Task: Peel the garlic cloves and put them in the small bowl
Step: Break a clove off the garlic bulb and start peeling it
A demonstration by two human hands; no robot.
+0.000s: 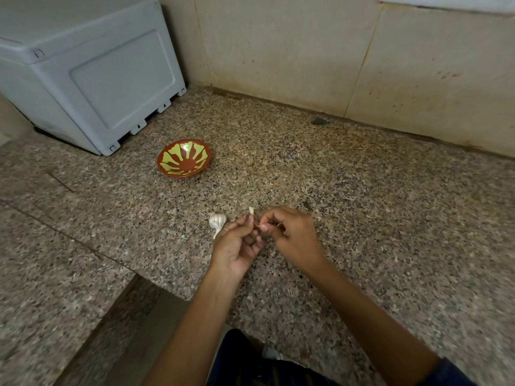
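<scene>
- I see both hands raised just above the speckled granite bench (348, 190), close together near the middle of my view.
- The left hand (237, 243) has its fingers curled inward, thumb and forefinger pinching something small at the tips; the piece itself is mostly hidden, so I take it for a garlic clove but cannot confirm its state.
- The right hand (289, 235) is also curled, its thumb and forefinger pinched at the same spot, meeting the left fingertips; what it holds is too small for me to make out.
- A garlic bulb (218, 220) lies on the bench just left of the left hand, its stalk pointing toward me, partly covered by the knuckles.
- One small pale garlic clove (251, 210) lies on the bench just beyond the fingertips, apart from the bulb.
- The small bowl (184, 158), reddish-brown with a yellow-green petal pattern, sits farther back and to the left, well apart from the hands; I see nothing inside it.
- A grey plastic box (92, 73) stands at the back left corner, near the bowl but not touching it.
- Beige wall tiles (306, 51) rise behind the bench.
- Dark sleeve (451, 371) edge shows at my lower right.
</scene>
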